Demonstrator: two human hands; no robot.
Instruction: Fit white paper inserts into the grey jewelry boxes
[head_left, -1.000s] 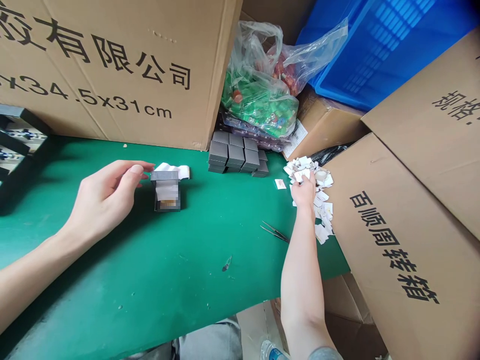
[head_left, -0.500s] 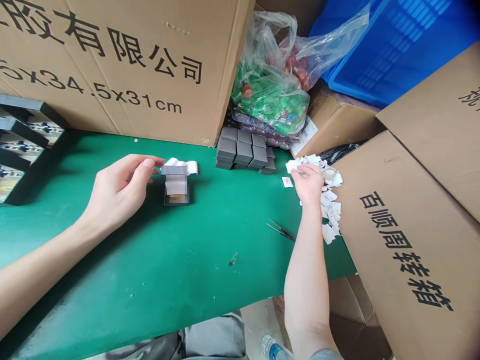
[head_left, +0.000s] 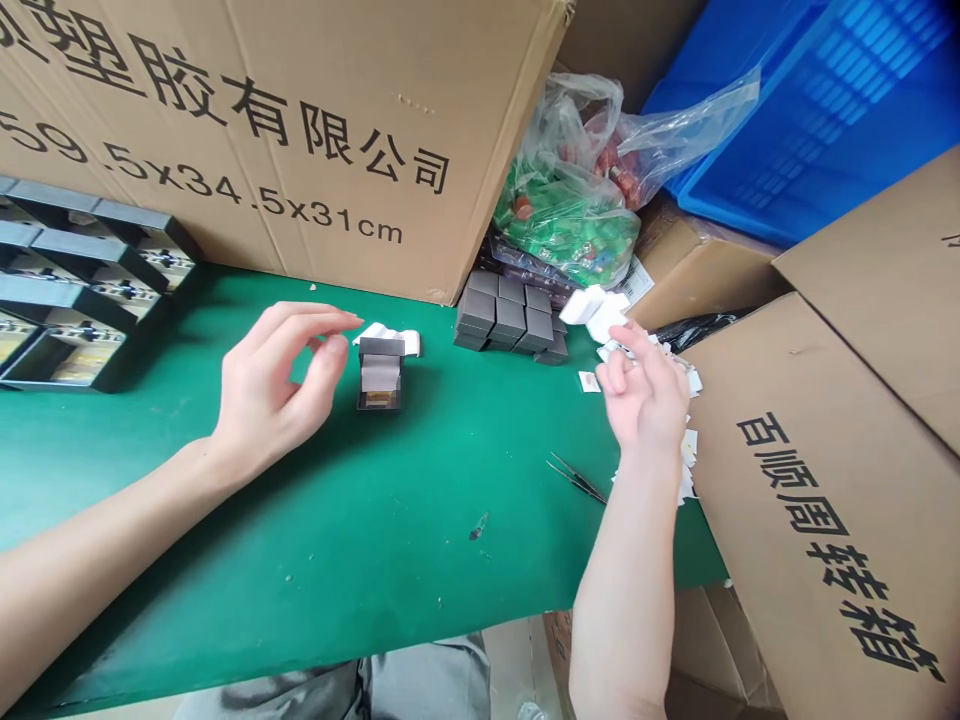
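Observation:
My left hand [head_left: 281, 375] is beside a small dark grey box [head_left: 380, 348], its fingers curved and the thumb apart, with nothing in it. The fingertips come close to a white folded piece [head_left: 409, 342] behind the box; contact is unclear. The box stands open, showing a pale flap and a gold-brown patch inside. My right hand [head_left: 646, 392] is turned partly palm up over a pile of white paper pieces [head_left: 688, 450]. At its fingertips is a folded white paper piece [head_left: 596, 310], raised above the table; the exact grip is hard to see.
Tweezers [head_left: 577, 477] and a small white square [head_left: 589, 382] lie near my right arm. Stacked grey boxes [head_left: 510, 318] stand behind, below a bag of green parts [head_left: 570, 215]. Cartons [head_left: 300, 150] and a blue crate [head_left: 832, 110] border the table. Dark frames [head_left: 97, 290] stand left.
My right hand has turned and raised the white paper piece above the pile. My left hand's fingers have spread slightly beside the box. The camera view has shifted, showing more of the left side.

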